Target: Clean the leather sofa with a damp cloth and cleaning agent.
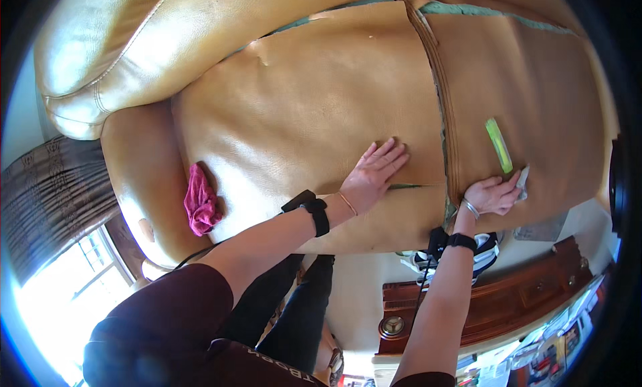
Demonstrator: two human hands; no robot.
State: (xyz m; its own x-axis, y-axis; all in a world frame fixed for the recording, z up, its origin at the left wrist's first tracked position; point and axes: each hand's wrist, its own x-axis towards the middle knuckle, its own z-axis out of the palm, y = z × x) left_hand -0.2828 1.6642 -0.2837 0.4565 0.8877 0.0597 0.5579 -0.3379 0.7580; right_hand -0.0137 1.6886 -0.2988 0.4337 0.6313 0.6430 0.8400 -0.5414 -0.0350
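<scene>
My left hand [376,174] lies flat on the tan leather seat [301,106] of a sofa, palm down, fingers stretched out and holding nothing. Just below it a short slit in the leather shows green. Between the fingers of my right hand [492,195] is a small crumpled white piece [522,182], perhaps tissue or thin cloth. This hand rests on the right-hand seat section, beyond a stitched seam [441,91] whose leather edge is split. A slim bright green object [499,145] lies just above its fingers; its exact kind is unclear.
A crumpled magenta cloth [200,201] sits by the worn left armrest [145,186]. Torn leather along the seat's back edge bares green material [466,8]. Behind me are a reddish-brown wooden cabinet [501,307], black-and-white items [485,256] on the floor and a cluttered surface [541,357].
</scene>
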